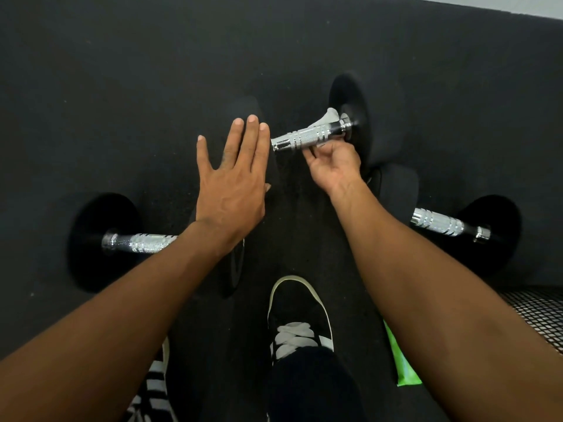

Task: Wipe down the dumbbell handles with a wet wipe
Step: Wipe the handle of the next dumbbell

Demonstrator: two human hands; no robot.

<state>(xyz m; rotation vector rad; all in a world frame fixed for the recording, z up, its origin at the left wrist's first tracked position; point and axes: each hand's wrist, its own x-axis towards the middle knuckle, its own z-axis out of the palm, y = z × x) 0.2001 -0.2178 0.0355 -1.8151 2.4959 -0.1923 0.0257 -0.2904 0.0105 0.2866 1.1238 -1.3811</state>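
Note:
Three dumbbells with chrome knurled handles and black plates lie on the black floor. The middle dumbbell's handle (304, 138) runs between my hands. My left hand (231, 181) is flat with fingers spread, over that dumbbell's left plate, which is mostly hidden. My right hand (332, 164) curls under the handle near the right plate (353, 95), holding a white wet wipe (330, 115) that pokes up behind the handle. A second dumbbell's handle (140, 242) shows at the left under my forearm. A third handle (438, 222) lies at the right.
A green wipe packet (402, 363) lies on the floor beside my right forearm. My black shoe with white laces (298, 318) stands between my arms. A black metal mesh surface (539, 312) sits at the right edge. A pale wall strip (548, 6) borders the floor at top right.

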